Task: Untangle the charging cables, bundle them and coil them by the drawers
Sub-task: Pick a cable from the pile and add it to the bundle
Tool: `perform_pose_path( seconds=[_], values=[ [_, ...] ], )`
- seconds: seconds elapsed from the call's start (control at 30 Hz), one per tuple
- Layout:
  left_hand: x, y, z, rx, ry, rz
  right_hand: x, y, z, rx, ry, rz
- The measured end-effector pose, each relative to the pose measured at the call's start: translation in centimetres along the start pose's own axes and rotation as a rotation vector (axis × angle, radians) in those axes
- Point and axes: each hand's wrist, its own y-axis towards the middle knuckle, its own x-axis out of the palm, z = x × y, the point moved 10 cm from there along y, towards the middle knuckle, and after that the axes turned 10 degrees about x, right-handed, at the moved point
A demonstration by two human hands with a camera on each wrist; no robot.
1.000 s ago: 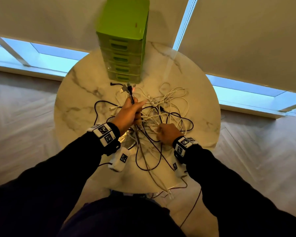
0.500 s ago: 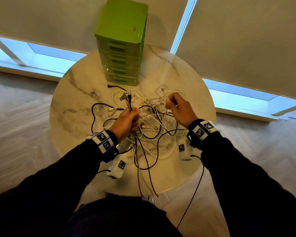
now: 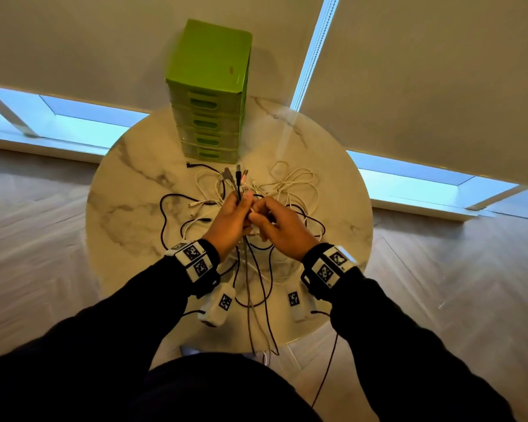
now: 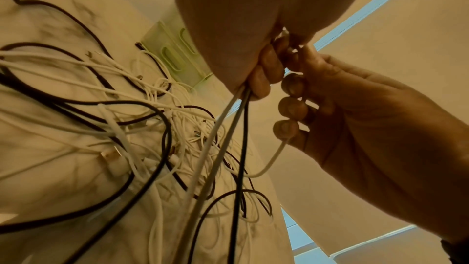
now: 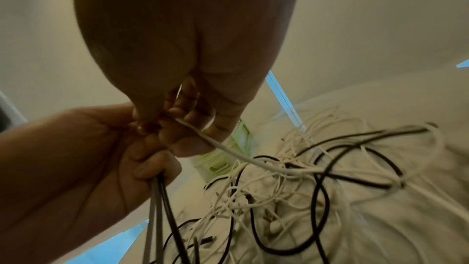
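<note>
A tangle of white and black charging cables (image 3: 290, 190) lies on the round marble table (image 3: 134, 208), in front of the green drawer unit (image 3: 209, 95). My left hand (image 3: 230, 220) grips a bundle of cable ends (image 3: 238, 178) that stick up toward the drawers; the strands hang from my fist (image 4: 261, 79) as white and black lines (image 4: 228, 148). My right hand (image 3: 275, 223) is pressed against the left one and pinches a white cable (image 5: 228, 152), which loops down to the pile (image 5: 304, 178). Its fingertips (image 4: 291, 105) curl round that cable (image 4: 274, 158).
Some cables hang over the near table edge (image 3: 256, 342) toward the floor. The drawer unit stands at the table's far edge against a blind-covered window (image 3: 409, 71). Bare marble shows to the left of the pile and at the right rim (image 3: 354, 239).
My right hand went from the near side of the pile up to its far right, then came back to the left hand with a white cable. The left hand kept its bundle.
</note>
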Motion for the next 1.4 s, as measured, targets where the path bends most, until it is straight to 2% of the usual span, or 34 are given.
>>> perform_pose_path(
  seconds=[0.1, 0.2, 0.27, 0.4, 0.47, 0.63, 0.87, 0.97, 1.03, 1.2, 1.4],
  values=[
    [-1.2, 0.3, 1.1, 0.068, 0.007, 0.038, 1.2, -0.6, 1.8, 0.089, 0.029, -0.072],
    [-3.6, 1.3, 1.9, 0.110, -0.008, 0.127, 2.0, -1.4, 3.4, 0.112, -0.137, -0.096],
    [-4.2, 1.7, 2.0, 0.098, -0.052, 0.144, 1.8, -1.5, 3.5, 0.098, -0.175, -0.043],
    [-4.0, 1.6, 1.2, 0.005, -0.236, 0.137, -0.6, -1.0, 1.8, 0.078, -0.114, 0.174],
    [-3.5, 1.3, 0.8, 0.003, -0.230, 0.115, -1.1, -0.9, 0.8, 0.058, -0.124, 0.209],
    [-2.1, 0.4, 1.1, 0.032, -0.140, 0.050, 0.2, -0.6, 0.5, 0.032, -0.247, 0.116],
    [-2.3, 0.1, 0.9, 0.025, -0.092, 0.073, 1.7, -1.3, 1.0, 0.000, -0.308, 0.085],
    [-2.9, 0.1, 0.5, 0.014, -0.124, 0.134, 2.0, -1.5, 1.5, -0.008, -0.325, 0.086],
    [-3.3, 0.2, 0.6, 0.022, -0.213, 0.175, 2.1, -1.8, 2.6, 0.040, -0.327, 0.069],
    [-3.8, 0.0, 3.7, 0.099, -0.377, 0.166, 2.5, -2.8, 8.5, 0.250, -0.247, -0.013],
    [-8.2, 1.2, 9.0, 0.215, -0.296, 0.295, 1.3, -4.0, 13.4, 0.388, -0.439, -0.021]
  ],
)
